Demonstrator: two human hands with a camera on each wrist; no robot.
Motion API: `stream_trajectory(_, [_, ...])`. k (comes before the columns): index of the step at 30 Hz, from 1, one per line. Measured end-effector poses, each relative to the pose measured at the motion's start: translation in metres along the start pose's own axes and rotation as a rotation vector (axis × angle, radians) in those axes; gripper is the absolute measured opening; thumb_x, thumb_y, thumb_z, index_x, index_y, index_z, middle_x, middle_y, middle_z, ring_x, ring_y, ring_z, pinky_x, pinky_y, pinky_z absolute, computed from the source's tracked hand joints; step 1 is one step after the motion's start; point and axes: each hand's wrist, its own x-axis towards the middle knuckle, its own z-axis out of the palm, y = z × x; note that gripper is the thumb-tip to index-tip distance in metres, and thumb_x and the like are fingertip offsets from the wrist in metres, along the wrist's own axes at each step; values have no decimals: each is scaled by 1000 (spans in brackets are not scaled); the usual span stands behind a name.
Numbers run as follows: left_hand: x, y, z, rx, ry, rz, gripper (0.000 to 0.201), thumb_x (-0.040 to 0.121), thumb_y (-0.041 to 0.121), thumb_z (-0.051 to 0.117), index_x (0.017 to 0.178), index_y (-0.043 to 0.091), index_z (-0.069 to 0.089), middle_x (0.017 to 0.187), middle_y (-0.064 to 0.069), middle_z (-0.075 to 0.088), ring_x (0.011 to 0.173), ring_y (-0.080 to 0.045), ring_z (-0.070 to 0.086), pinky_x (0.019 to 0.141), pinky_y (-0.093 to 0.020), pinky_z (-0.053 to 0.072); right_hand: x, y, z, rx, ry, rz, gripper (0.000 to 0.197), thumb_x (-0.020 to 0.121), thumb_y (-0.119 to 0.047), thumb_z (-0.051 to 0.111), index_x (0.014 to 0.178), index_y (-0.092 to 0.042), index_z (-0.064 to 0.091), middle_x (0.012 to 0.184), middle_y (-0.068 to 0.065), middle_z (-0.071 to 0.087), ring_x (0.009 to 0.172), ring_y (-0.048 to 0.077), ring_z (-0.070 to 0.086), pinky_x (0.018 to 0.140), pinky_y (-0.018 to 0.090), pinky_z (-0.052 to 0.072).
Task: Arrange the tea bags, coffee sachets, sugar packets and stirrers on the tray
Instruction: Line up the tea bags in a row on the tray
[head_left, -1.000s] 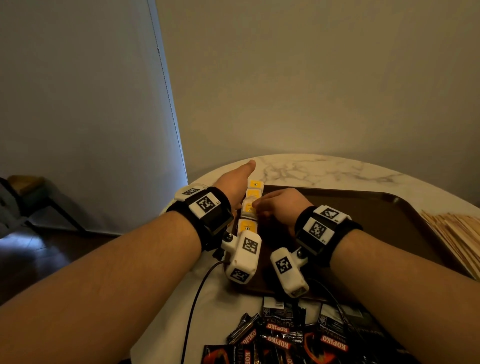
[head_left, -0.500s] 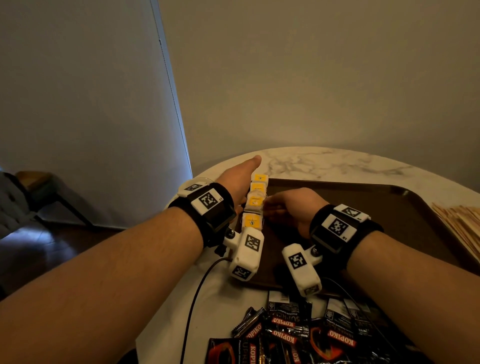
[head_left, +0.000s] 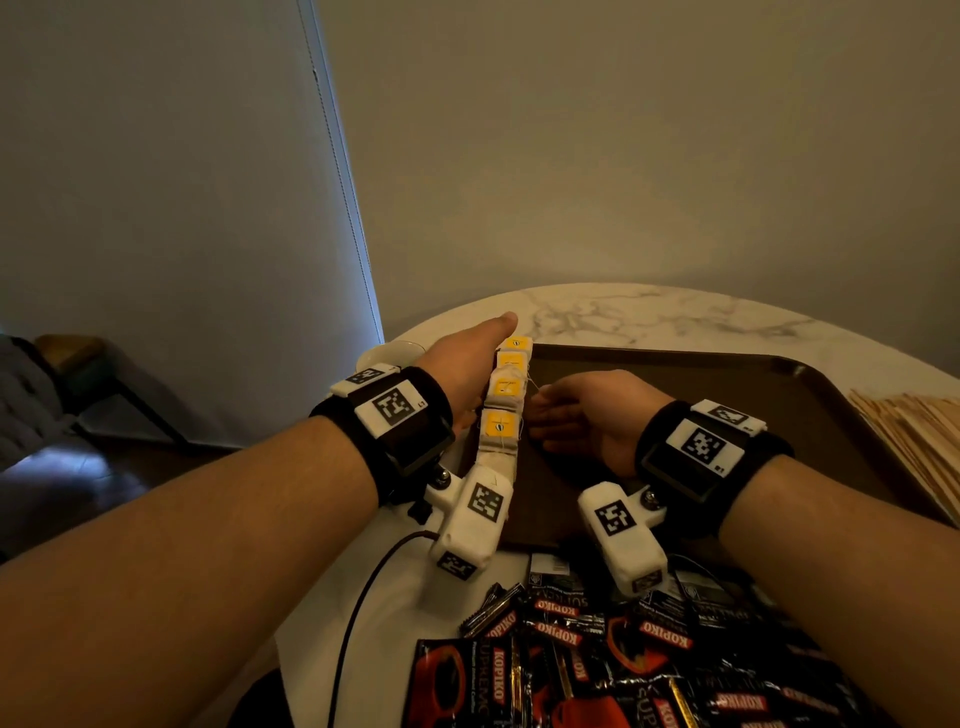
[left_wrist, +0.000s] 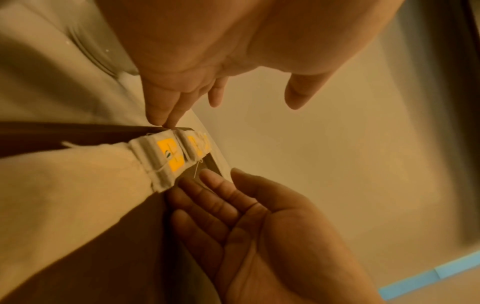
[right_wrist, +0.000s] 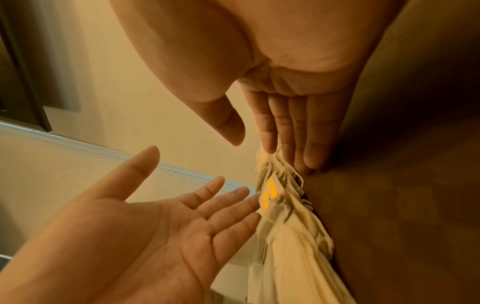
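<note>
I see one round marble counter (head_left: 675, 317) carrying one brown tray (head_left: 701, 405), and along the tray's left edge a single row of tea bags (head_left: 506, 395); I count four yellow tags facing up, with more white bags bunched at the near end that I cannot count. A loose heap of coffee sachets (head_left: 597, 665) lies on the counter nearer than the tray, too overlapped to count. A stack of wooden stirrers (head_left: 924, 441) sits off the tray's right rim. My left hand (head_left: 467, 364) is flat and released, fingers straight against the row's outer side. My right hand (head_left: 587, 415) is also released, straight fingers touching the row's inner side.
</note>
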Motion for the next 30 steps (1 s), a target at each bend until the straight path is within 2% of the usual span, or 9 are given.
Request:
stream_trajectory(4, [-12, -5, -1, 55, 16, 39, 25, 102, 50, 56, 107, 25, 57, 83, 4, 50, 70, -16, 48, 87, -37, 41, -14, 4, 7, -17, -40, 12, 20, 101, -19, 60, 111, -4, 69, 107, 17, 76, 103, 31, 72, 97, 45, 57])
stream_trajectory(7, [-18, -6, -2, 66, 14, 87, 49, 104, 46, 55, 145, 19, 52, 119, -3, 64, 83, -20, 51, 91, -35, 38, -19, 6, 14, -27, -42, 10, 23, 101, -20, 60, 114, -4, 68, 109, 16, 75, 104, 29, 71, 99, 46, 56])
stream_trajectory(10, [-26, -11, -6, 76, 12, 104, 40, 104, 44, 55, 135, 19, 58, 108, 0, 61, 82, -16, 50, 90, -33, 37, -25, 10, 12, -18, -34, -1, 22, 101, -20, 60, 115, -5, 68, 109, 15, 75, 104, 30, 72, 99, 46, 55])
stream_trajectory(12, [-33, -14, -7, 85, 20, 65, 17, 104, 43, 56, 104, 26, 59, 84, 7, 52, 70, -13, 48, 87, -34, 38, -30, 13, 8, -33, -28, -4, 22, 101, -19, 61, 114, -4, 69, 110, 16, 75, 104, 31, 71, 98, 46, 55])
stream_trajectory(14, [-37, -18, -8, 66, 19, 23, 26, 103, 42, 58, 84, 25, 50, 78, 7, 49, 68, -14, 49, 91, -38, 43, -35, 16, 7, -59, -37, 10, 21, 101, -20, 61, 112, -4, 69, 108, 17, 76, 102, 32, 72, 95, 46, 57])
stream_trajectory(18, [-41, -26, -11, 74, 17, -10, 27, 102, 41, 60, 80, 27, 50, 80, 5, 50, 72, -14, 50, 111, -48, 44, -41, 20, 15, -85, -70, 20, 24, 100, -21, 61, 116, -4, 69, 106, 17, 77, 101, 32, 74, 91, 43, 59])
stream_trajectory(25, [-42, -37, -14, 57, -8, 11, 23, 100, 39, 63, 84, 28, 51, 86, 3, 57, 77, -14, 53, 114, -51, 42, -51, 25, 14, -73, -56, 16, 21, 101, -18, 59, 111, -3, 70, 108, 18, 76, 104, 32, 72, 99, 46, 56])
stream_trajectory(27, [-41, -37, -14, 39, -32, 13, 23, 101, 38, 62, 84, 26, 53, 86, 2, 60, 76, -14, 56, 106, -46, 48, -52, 27, 16, -63, -84, 37, 23, 101, -18, 59, 113, -2, 69, 109, 19, 76, 106, 33, 72, 100, 46, 55])
stream_trajectory(30, [-41, -32, -13, 71, -14, 49, 23, 104, 39, 57, 92, 19, 56, 84, 5, 56, 70, -11, 53, 71, -30, 49, -49, 26, 15, -61, -87, 36, 25, 101, -22, 60, 114, -3, 69, 110, 18, 75, 106, 33, 72, 100, 46, 55])
